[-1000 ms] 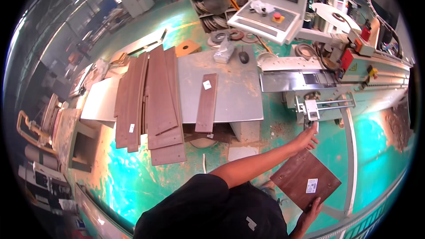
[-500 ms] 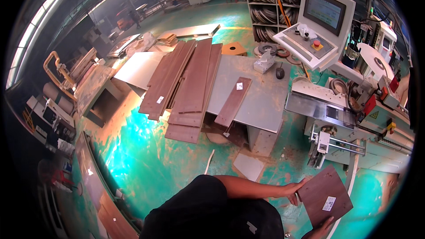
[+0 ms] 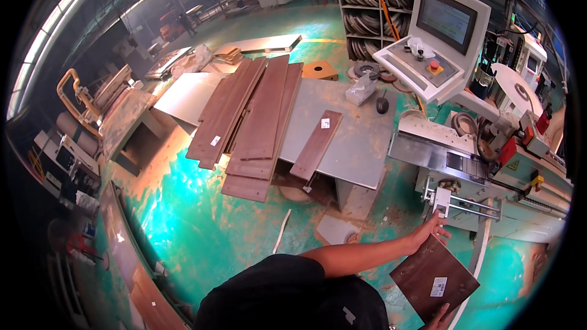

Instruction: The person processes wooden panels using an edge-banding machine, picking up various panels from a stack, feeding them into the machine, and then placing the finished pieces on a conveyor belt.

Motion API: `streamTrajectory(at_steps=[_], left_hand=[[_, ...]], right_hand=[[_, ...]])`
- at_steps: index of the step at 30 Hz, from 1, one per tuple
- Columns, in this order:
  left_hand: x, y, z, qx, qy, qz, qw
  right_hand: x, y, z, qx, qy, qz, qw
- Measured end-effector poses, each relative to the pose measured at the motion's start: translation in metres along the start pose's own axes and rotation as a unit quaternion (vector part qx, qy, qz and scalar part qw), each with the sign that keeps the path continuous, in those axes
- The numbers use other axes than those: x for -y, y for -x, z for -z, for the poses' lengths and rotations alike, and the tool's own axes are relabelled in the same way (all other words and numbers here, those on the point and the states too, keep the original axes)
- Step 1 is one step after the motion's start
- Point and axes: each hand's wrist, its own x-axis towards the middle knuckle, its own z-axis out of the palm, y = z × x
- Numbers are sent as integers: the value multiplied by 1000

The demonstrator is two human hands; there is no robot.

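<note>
A square brown wood-grain panel (image 3: 416, 278) with a white label is at the lower right, tilted in front of the machine. My right hand (image 3: 438, 318) grips its lower edge, mostly hidden at the frame's bottom. Just above the panel's upper corner is my left hand (image 3: 430, 231), fingers apart and stretched up to the white sliding block (image 3: 440, 200) on the machine's twin metal rods. A fingertip meets the block's lower end; whether it presses there I cannot tell.
At the right stands the edge-working machine (image 3: 452, 156) with a control console (image 3: 422, 64) above. A grey table (image 3: 351, 140) bears a narrow brown board (image 3: 316, 146), a tissue pack (image 3: 361, 90) and a mouse (image 3: 382, 104). Long brown boards (image 3: 260, 122) lie stacked to its left.
My left hand has let go of the panel's edge and moved up to the sliding block. The panel, held by my right hand, has shifted left and turned.
</note>
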Motion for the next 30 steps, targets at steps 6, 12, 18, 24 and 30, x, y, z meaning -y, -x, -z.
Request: streamTrajectory(at_steps=[6, 12, 18, 24, 30], left_hand=[[39, 17, -14, -85, -47, 123, 988], [16, 51, 65, 69, 30, 335, 939], [-61, -36, 48, -33, -28, 152, 987], [-77, -117, 132, -102, -64, 112, 986], [-101, -160, 173, -120, -76, 167, 976]], right_hand=[[-3, -42, -6, -62, -202, 13, 977], [4, -129, -74, -106, -216, 7, 971], [-28, -192, -194, 2, -441, -114, 890], [-41, -246, -286, 99, -553, -237, 793], [-61, -285, -302, 110, -436, -323, 832]])
